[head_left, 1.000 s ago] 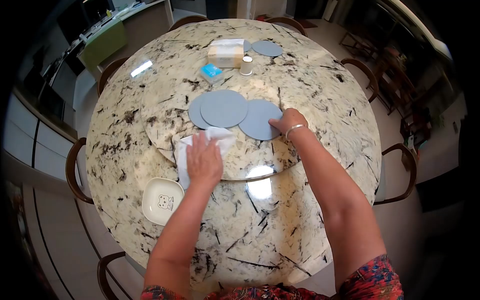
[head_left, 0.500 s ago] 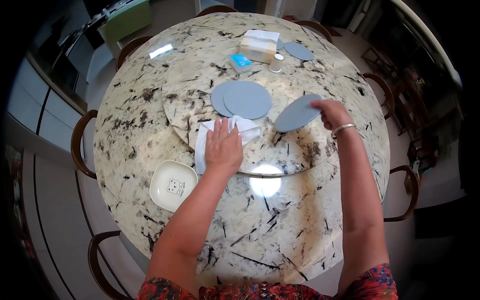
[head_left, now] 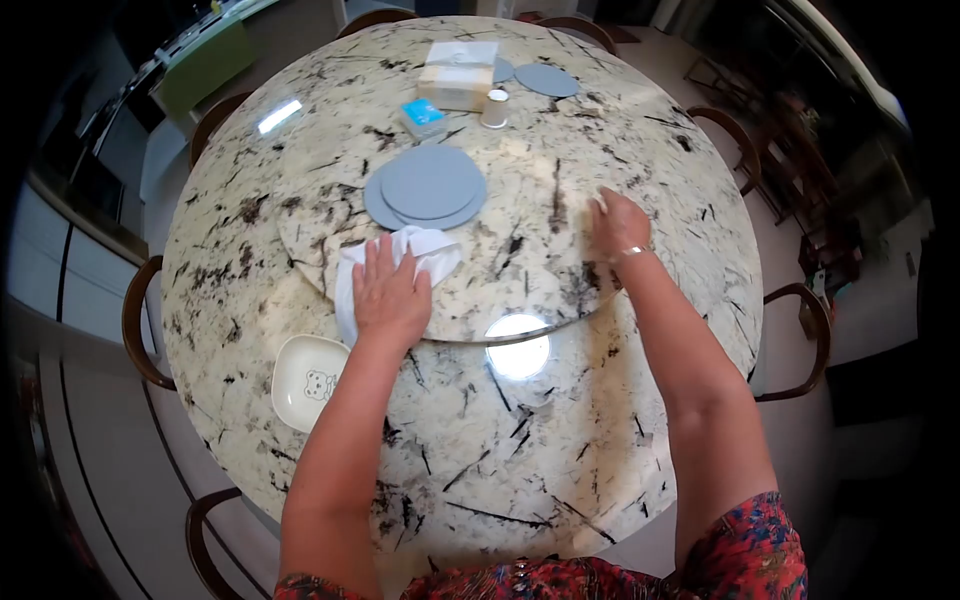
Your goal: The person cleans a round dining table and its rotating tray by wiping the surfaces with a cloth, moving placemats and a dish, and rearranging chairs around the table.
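My left hand (head_left: 392, 295) lies flat with fingers spread on a white cloth (head_left: 438, 250), pressing it against the turntable near its front edge. Just beyond the cloth sits a stack of round grey placemats (head_left: 433, 182), overlapping and slightly offset. My right hand (head_left: 618, 228) is over the right part of the turntable, with no placemat in it. Its fingers are loosely bent and a little blurred, apart from the thumb. A cream square dish (head_left: 298, 385) with a bear drawing stands left of my left forearm, which covers part of it.
The round marble turntable (head_left: 540, 270) sits on a larger marble table (head_left: 230, 310). Toward the back are a tissue box (head_left: 457, 85), a blue-and-white packet (head_left: 423, 118), a small white container (head_left: 495, 108) and more grey placemats (head_left: 547, 80). Wooden chairs (head_left: 140, 320) surround the table.
The placemat that my right hand held has left it and now lies on the stack. My left hand stays on the cloth. The whole view has shifted, moving things leftward.
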Demonstrator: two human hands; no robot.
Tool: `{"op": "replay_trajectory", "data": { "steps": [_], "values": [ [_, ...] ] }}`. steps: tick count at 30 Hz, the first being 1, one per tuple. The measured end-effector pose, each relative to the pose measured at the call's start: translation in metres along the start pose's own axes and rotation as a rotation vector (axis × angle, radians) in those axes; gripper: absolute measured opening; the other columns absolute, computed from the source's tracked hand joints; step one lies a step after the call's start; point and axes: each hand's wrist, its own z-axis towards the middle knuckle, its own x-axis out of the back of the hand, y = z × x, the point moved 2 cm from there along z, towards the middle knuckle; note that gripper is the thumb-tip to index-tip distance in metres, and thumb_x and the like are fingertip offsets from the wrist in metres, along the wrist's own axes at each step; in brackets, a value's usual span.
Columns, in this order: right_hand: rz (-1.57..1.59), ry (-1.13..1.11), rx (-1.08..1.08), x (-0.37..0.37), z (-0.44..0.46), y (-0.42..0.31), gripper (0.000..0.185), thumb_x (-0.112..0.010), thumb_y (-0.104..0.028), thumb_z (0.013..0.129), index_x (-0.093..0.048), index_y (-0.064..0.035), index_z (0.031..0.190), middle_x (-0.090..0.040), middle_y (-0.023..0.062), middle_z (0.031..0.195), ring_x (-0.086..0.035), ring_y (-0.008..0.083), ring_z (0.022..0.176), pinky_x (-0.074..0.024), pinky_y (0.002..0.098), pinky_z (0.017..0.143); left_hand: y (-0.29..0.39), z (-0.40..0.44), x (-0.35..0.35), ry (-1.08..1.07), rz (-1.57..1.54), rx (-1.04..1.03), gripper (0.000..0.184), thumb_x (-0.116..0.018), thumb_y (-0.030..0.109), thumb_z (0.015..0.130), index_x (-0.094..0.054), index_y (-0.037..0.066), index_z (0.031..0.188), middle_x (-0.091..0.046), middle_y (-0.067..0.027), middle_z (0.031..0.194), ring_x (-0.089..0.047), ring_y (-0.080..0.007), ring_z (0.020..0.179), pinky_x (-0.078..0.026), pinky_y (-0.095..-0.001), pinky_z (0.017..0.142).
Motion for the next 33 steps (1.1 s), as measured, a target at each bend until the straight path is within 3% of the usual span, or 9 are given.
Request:
{"op": "replay_trajectory", "data": {
  "steps": [3,5,9,13,23,25,29,30,33],
  "values": [
    [-0.152,-0.013,-0.043,-0.002,-0.025,0.064,0.028,-0.049,-0.029,0.092,-0.060,-0.0088,0.108,-0.066,0.0171,0.091,-0.063,0.0354,0.083,-0.0501,0.0468,0.072,0.020,-0.021,-0.008,-0.037,0.097,-0.090,0.049,-0.038,0.036,0.095,-0.049,0.009,0.134,-0.025,-0.0203,0.151,-0.015,-0.0359,0.142,-0.012,-0.0499,0.114],
    [-0.104,-0.030,0.022,-0.010,-0.038,0.084,0.029,-0.044,-0.030,0.094,-0.059,-0.0078,0.106,-0.065,0.0174,0.086,-0.063,0.0354,0.078,-0.0504,0.0472,0.068,0.054,-0.033,-0.013,-0.093,-0.016,-0.387,0.048,-0.042,0.039,0.093,-0.054,0.010,0.130,-0.024,-0.0212,0.151,-0.016,-0.0375,0.142,-0.013,-0.0514,0.113],
    [-0.165,-0.062,0.002,-0.007,-0.039,0.074,0.028,-0.045,-0.029,0.095,-0.062,-0.0071,0.098,-0.064,0.0170,0.079,-0.062,0.0358,0.070,-0.0497,0.0476,0.061,0.102,0.006,-0.028,-0.135,-0.099,-0.553,0.049,-0.043,0.042,0.093,-0.056,0.011,0.128,-0.025,-0.0202,0.151,-0.017,-0.0364,0.142,-0.013,-0.0517,0.113],
    [-0.188,-0.219,-0.072,-0.003,-0.044,0.062,0.030,-0.039,-0.028,0.096,-0.056,-0.0044,0.101,-0.065,0.0163,0.080,-0.064,0.0341,0.076,-0.0512,0.0450,0.065,0.136,0.075,-0.055,-0.107,0.001,-0.537,0.056,-0.038,0.048,0.093,-0.050,0.013,0.134,-0.022,-0.0176,0.153,-0.014,-0.0348,0.143,-0.011,-0.0494,0.114],
    [-0.128,-0.201,0.016,0.001,-0.096,0.008,0.032,-0.043,-0.022,0.095,-0.054,0.0036,0.111,-0.062,0.0132,0.070,-0.061,0.0294,0.061,-0.0491,0.0406,0.053,0.165,0.189,-0.068,-0.064,0.124,-0.098,0.061,-0.034,0.050,0.093,-0.039,0.015,0.143,-0.018,-0.0162,0.155,-0.013,-0.0347,0.143,-0.011,-0.0477,0.115],
    [-0.075,-0.160,0.025,0.007,-0.109,-0.007,0.030,-0.047,-0.022,0.093,-0.057,0.0034,0.105,-0.062,0.0123,0.070,-0.062,0.0274,0.063,-0.0496,0.0391,0.053,0.162,0.187,-0.069,-0.074,0.113,-0.165,0.059,-0.033,0.048,0.094,-0.039,0.015,0.143,-0.020,-0.0143,0.155,-0.014,-0.0329,0.144,-0.011,-0.0469,0.115],
    [0.216,-0.148,0.080,0.030,-0.127,-0.013,0.030,-0.054,-0.024,0.089,-0.060,0.0010,0.105,-0.062,0.0129,0.071,-0.063,0.0286,0.065,-0.0504,0.0396,0.056,0.149,0.120,-0.066,-0.221,0.062,-0.727,0.051,-0.034,0.041,0.097,-0.050,0.010,0.134,-0.021,-0.0097,0.155,-0.015,-0.0272,0.144,-0.011,-0.0428,0.116],
    [0.314,-0.176,0.068,0.039,-0.129,-0.008,0.030,-0.056,-0.025,0.088,-0.061,-0.0018,0.106,-0.063,0.0140,0.073,-0.063,0.0321,0.067,-0.0508,0.0419,0.059,0.144,0.090,-0.053,-0.253,0.095,-0.810,0.048,-0.035,0.041,0.097,-0.049,0.017,0.136,-0.023,-0.0117,0.154,-0.017,-0.0281,0.143,-0.012,-0.0447,0.116],
    [0.353,-0.066,-0.026,0.044,-0.132,0.025,0.029,-0.057,-0.024,0.086,-0.064,-0.0029,0.105,-0.066,0.0160,0.080,-0.064,0.0332,0.072,-0.0518,0.0424,0.064,0.108,0.018,-0.016,-0.315,-0.005,-0.864,0.047,-0.044,0.039,0.094,-0.051,0.017,0.134,-0.024,-0.0127,0.153,-0.016,-0.0299,0.143,-0.012,-0.0463,0.115]
  ]
}}
